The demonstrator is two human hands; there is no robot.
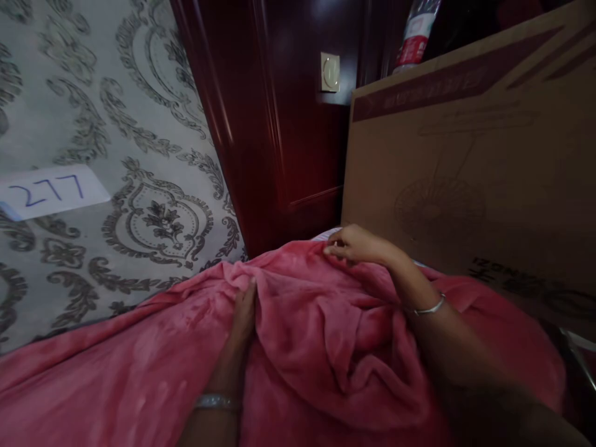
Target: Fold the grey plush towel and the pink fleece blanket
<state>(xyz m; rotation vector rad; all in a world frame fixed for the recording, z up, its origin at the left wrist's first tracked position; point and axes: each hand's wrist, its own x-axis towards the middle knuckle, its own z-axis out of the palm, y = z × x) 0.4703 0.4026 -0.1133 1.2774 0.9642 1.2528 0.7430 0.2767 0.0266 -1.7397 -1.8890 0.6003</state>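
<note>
Grey scroll-patterned wallpaper [158, 217], bearing a paper label [56, 191] marked 277, meets glossy dark-red panelling [298, 143] with a pale wall plate [330, 72]; a large cardboard box [512, 186] stands dimly lit beside it.

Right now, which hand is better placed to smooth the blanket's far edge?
Probably the right hand: it is at the far edge of the blanket, near the cardboard box. The left hand, partly hidden, is nearer the patterned wall.

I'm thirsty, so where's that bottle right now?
In the head view, the bottle is at upper right, by the top edge of the cardboard box.
</note>
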